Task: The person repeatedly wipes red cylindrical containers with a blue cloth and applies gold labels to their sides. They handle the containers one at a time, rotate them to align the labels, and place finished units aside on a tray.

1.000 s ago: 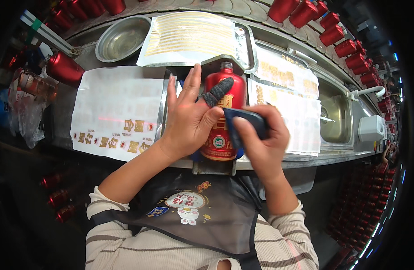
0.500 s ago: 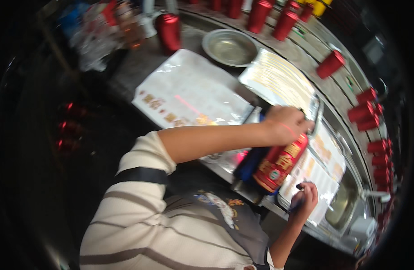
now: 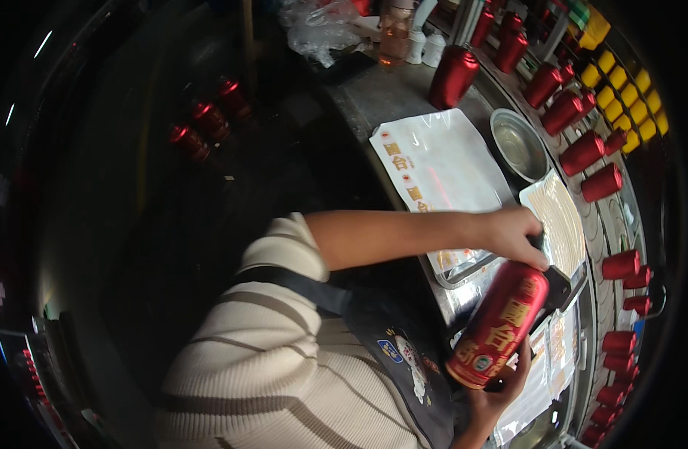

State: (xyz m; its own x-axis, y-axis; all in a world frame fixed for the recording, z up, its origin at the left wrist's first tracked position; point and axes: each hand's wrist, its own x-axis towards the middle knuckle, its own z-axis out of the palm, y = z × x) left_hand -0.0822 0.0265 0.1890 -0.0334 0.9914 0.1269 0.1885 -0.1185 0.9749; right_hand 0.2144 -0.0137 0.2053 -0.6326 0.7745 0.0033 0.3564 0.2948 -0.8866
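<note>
Counter: room to pass between drink bottle and decal sheet.
Decal sheet: flat, low, hand fits above; left forearm crosses one end.
Metal bowl: raised rim beside sheet, blocks low sweep.
Standing bottle: obstacle near bowl, narrow gap between.
Held bottle: tilted, blocks between left hand and right hand.
Red bottles: barrier beyond bowl, some gaps.

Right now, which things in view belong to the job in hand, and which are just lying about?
Probably the job's:
red bottle, gripped at its top end by the left hand
white sheet with gold decals
gold-striped sheet
metal bowl

Apparently just lying about:
crumpled plastic bag
pinkish see-through bottle
</note>
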